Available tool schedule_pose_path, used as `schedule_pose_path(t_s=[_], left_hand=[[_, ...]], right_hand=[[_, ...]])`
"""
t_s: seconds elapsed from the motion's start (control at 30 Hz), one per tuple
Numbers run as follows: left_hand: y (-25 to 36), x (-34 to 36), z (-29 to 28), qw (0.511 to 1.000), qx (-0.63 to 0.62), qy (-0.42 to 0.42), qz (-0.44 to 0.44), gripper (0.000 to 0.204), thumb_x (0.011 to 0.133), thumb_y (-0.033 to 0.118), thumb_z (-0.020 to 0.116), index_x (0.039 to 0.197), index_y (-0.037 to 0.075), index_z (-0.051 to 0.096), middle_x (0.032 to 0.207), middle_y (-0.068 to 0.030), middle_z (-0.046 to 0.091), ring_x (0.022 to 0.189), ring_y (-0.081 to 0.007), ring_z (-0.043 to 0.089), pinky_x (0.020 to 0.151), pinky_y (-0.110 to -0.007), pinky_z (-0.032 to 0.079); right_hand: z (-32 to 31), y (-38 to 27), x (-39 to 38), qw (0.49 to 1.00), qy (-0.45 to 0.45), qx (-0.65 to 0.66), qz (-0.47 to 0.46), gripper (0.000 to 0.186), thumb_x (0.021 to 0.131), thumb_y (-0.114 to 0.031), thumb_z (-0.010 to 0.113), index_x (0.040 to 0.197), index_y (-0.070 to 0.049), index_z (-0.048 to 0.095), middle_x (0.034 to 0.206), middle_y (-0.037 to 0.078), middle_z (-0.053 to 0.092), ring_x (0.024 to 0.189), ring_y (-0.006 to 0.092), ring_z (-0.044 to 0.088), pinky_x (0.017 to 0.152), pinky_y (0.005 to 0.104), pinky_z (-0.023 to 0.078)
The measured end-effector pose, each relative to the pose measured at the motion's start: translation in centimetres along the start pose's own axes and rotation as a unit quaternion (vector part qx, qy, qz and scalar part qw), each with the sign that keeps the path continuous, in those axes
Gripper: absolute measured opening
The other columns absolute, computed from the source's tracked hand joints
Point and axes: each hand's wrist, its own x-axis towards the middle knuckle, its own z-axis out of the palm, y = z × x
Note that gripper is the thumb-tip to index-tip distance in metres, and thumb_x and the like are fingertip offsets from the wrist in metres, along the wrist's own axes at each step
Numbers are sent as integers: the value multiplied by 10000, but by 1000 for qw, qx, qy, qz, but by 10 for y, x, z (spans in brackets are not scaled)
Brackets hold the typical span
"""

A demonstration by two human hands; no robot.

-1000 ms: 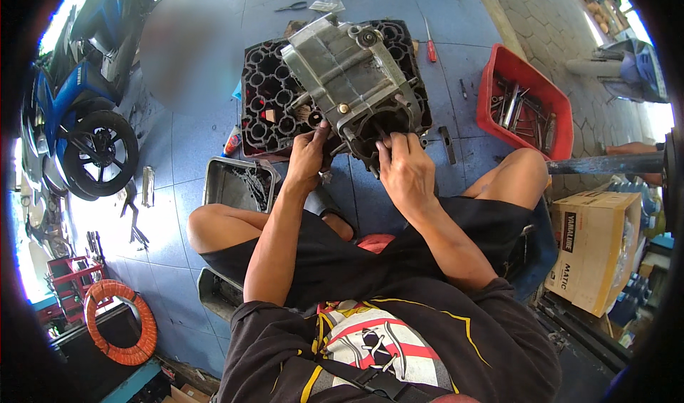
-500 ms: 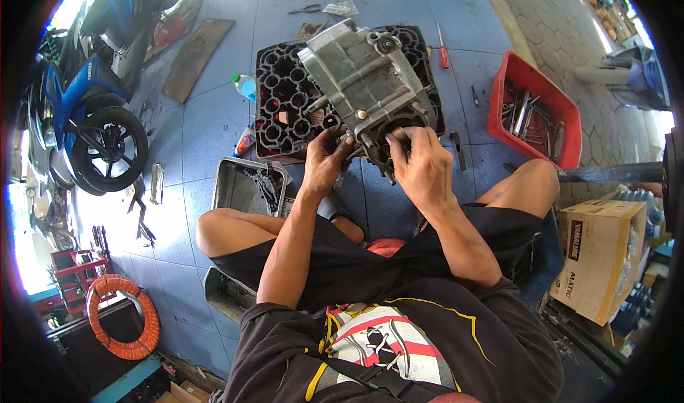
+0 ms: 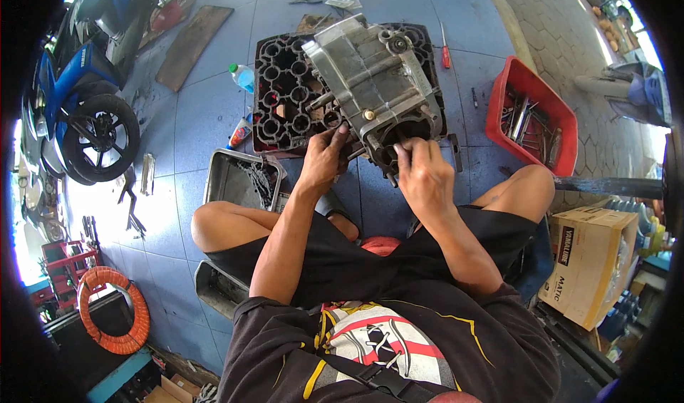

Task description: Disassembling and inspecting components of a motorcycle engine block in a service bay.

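Observation:
A grey metal motorcycle engine case lies tilted on an upturned dark plastic bottle crate. My left hand is closed at the case's lower left side, thumb up against the edge. Whatever its fingers pinch is hidden behind them. At the near end of the case, my right hand has its fingers curled into the round dark opening. Those fingertips are out of sight, so what they grip does not show. Studs stick out of the case near both hands.
A red tub of tools stands at right, near a screwdriver. To the left are a metal tray holding a dark chain-like part, a tube and a bottle. A blue motorcycle is farther left.
The view has shifted slightly. My left thumb now lies higher along the case's edge, and my right hand has turned a little at the opening, fingers more curled.

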Motion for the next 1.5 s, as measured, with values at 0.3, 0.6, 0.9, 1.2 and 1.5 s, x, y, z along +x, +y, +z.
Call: schedule_pose_path(t_s=[0.3, 0.6, 0.9, 1.2, 1.5], left_hand=[[-5, -7, 9, 983, 122, 25, 133, 360, 945, 253, 627, 1104, -70, 600, 782, -58, 628, 597, -91, 496, 531, -263, 404], [0, -4, 11, 997, 39, 7, 67, 322, 982, 297, 584, 885, -10, 598, 609, 21, 456, 480, -62, 385, 437, -249, 282], [-5, -4, 20, 975, 85, 37, 201, 362, 984, 346, 582, 923, -9, 618, 677, -11, 545, 516, -85, 442, 447, -252, 317], [13, -7, 21, 990, 96, 92, -55, 560, 1006, 512, 441, 711, 53, 568, 535, 8, 418, 424, -108, 394, 397, -281, 262], [3, -11, 5, 991, 104, 16, 85, 345, 1006, 324, 543, 912, -4, 589, 682, 18, 500, 567, -67, 437, 498, -236, 351]], right_hand=[[8, 12, -11, 999, -13, 25, 32, 180, 843, -157, 700, 847, -21, 583, 776, 147, 616, 644, 317, 661, 540, 366, 548], [1, 14, -10, 998, 7, 63, 12, 176, 846, -147, 700, 835, -13, 587, 747, 136, 610, 611, 304, 655, 513, 367, 538], [-25, -2, -5, 994, 66, 78, -33, 172, 850, -129, 705, 839, -20, 573, 739, 107, 586, 594, 258, 627, 510, 331, 530], [3, 11, 1, 997, 0, 75, 8, 157, 841, -137, 695, 832, -17, 595, 765, 151, 609, 614, 325, 645, 543, 375, 547], [-34, -6, 1, 991, 45, 125, 6, 148, 818, -87, 719, 866, -31, 591, 758, 100, 597, 599, 262, 623, 500, 337, 518]])
